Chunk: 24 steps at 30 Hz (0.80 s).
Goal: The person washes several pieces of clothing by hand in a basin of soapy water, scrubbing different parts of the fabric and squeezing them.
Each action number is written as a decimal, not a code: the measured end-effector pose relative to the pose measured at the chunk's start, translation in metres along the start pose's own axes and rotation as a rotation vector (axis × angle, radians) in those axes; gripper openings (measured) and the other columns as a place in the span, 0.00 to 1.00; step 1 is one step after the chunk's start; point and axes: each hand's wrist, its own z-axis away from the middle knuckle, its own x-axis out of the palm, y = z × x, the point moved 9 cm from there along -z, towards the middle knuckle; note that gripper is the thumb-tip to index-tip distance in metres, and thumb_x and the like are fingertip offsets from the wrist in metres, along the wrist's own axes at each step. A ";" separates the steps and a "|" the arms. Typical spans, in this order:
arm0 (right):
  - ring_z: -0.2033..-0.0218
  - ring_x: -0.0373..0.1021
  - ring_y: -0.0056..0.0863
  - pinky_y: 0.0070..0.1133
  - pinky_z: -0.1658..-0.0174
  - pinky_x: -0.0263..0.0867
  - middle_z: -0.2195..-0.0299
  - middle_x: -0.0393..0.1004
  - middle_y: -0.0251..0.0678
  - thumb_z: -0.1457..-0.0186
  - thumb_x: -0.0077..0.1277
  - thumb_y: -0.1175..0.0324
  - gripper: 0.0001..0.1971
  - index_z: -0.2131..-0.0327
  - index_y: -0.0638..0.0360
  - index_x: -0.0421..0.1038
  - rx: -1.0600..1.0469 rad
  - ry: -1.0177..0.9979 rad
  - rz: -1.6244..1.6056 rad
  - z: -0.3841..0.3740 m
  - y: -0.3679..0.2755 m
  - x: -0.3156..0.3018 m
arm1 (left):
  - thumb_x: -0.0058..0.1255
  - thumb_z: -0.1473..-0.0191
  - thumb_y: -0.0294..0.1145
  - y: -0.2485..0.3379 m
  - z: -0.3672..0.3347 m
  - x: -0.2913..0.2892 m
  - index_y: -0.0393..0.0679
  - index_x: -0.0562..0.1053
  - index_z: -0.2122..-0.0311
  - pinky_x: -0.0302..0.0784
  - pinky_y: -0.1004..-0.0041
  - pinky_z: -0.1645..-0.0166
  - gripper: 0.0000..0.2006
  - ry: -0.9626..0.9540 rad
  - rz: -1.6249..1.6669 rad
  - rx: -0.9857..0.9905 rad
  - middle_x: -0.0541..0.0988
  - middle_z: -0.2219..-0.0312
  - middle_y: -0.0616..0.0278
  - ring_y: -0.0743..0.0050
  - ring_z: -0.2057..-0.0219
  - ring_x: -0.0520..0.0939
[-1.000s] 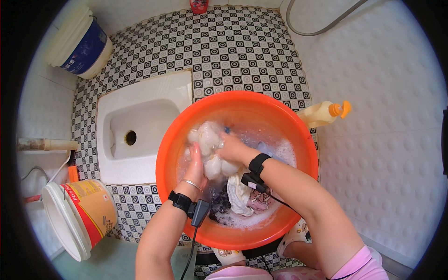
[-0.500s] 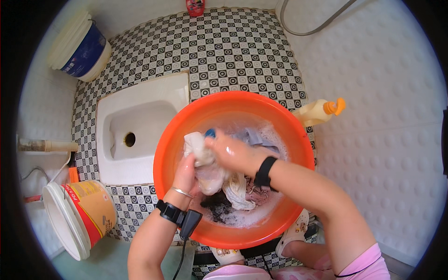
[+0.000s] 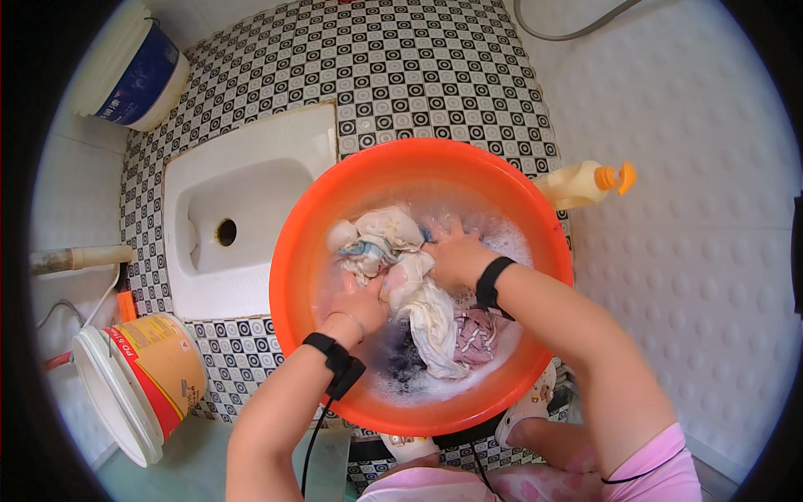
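My left hand [image 3: 360, 303] is in the soapy water of an orange basin [image 3: 287, 326], fingers stretched against a wet white cloth [image 3: 407, 279]. On the right, my right hand [image 3: 458, 251] has its fingers spread at the water, its thumb side touching the laundry. Between and beyond my hands lies a bunched cream garment [image 3: 389, 226] with a blue patterned part. A long white cloth [image 3: 433, 330] trails toward me, beside a mauve striped cloth [image 3: 478, 336]. Dark fabric [image 3: 403, 347] shows under the suds. Something blue beside my right fingers is mostly hidden.
A cream pump bottle [image 3: 577, 186] stands against the basin's right side. To the left is a white squat toilet [image 3: 251, 180] set in patterned tiles. Two buckets, one blue-banded [image 3: 138, 79] and one red-and-yellow [image 3: 155, 376], lie farther left. A hose [image 3: 577, 35] hangs at the top right.
The white cloth that was held up between my hands is now down in the water. My right hand has moved right and spread its fingers; my left hand has lowered.
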 end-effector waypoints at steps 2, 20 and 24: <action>0.38 0.41 0.61 0.52 0.40 0.46 0.35 0.40 0.47 0.50 0.50 0.50 0.31 0.43 0.46 0.62 -0.022 0.051 0.000 -0.010 0.008 -0.001 | 0.49 0.50 0.42 0.008 -0.008 -0.018 0.58 0.62 0.41 0.70 0.55 0.48 0.28 0.195 -0.079 0.042 0.52 0.42 0.37 0.34 0.55 0.74; 0.55 0.69 0.49 0.39 0.54 0.67 0.47 0.62 0.55 0.50 0.54 0.57 0.39 0.38 0.48 0.46 -0.255 -0.257 -0.187 0.142 -0.036 0.090 | 0.45 0.49 0.34 0.050 0.093 -0.005 0.46 0.72 0.55 0.73 0.59 0.58 0.15 0.054 0.195 0.586 0.70 0.67 0.48 0.44 0.66 0.75; 0.61 0.72 0.47 0.39 0.58 0.67 0.63 0.74 0.48 0.50 0.50 0.58 0.23 0.49 0.49 0.64 -0.341 -0.223 -0.218 0.123 -0.041 0.053 | 0.45 0.48 0.36 0.044 0.075 0.028 0.46 0.72 0.54 0.73 0.59 0.55 0.16 -0.081 0.240 0.549 0.72 0.61 0.45 0.42 0.61 0.76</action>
